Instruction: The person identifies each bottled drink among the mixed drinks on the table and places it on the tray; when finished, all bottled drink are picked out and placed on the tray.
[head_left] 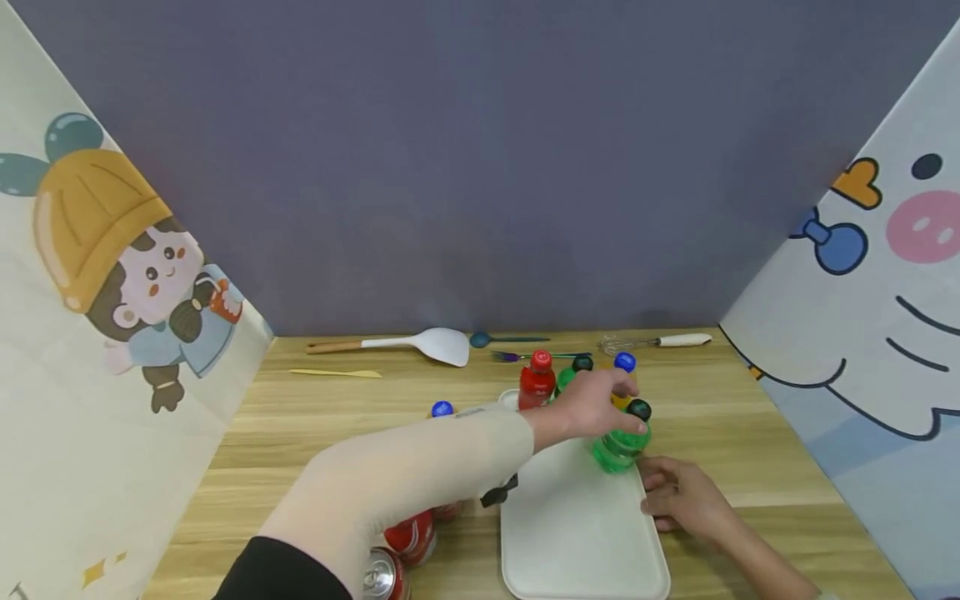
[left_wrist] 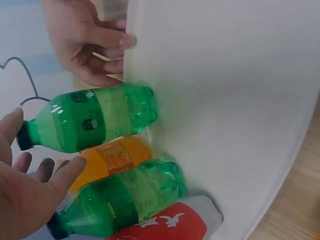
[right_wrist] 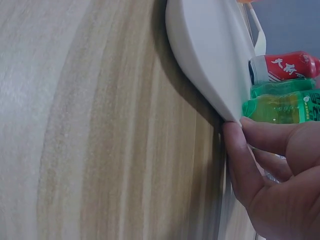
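Note:
A white tray lies on the wooden table, with its right rim pinched between thumb and fingers of my right hand. Four small drinks stand at its far end: a front green bottle, an orange-drink bottle, a second green bottle and a red bottle. My left hand reaches over them. In the left wrist view its fingers are spread about the front green bottle's black cap, one fingertip touching or very near it. The front green bottle stands upright on the tray near its right rim.
Red cans and a blue-capped bottle are partly hidden by my left sleeve. Along the back lie a white spatula, a yellow knife, a blue spoon, a fork and a whisk.

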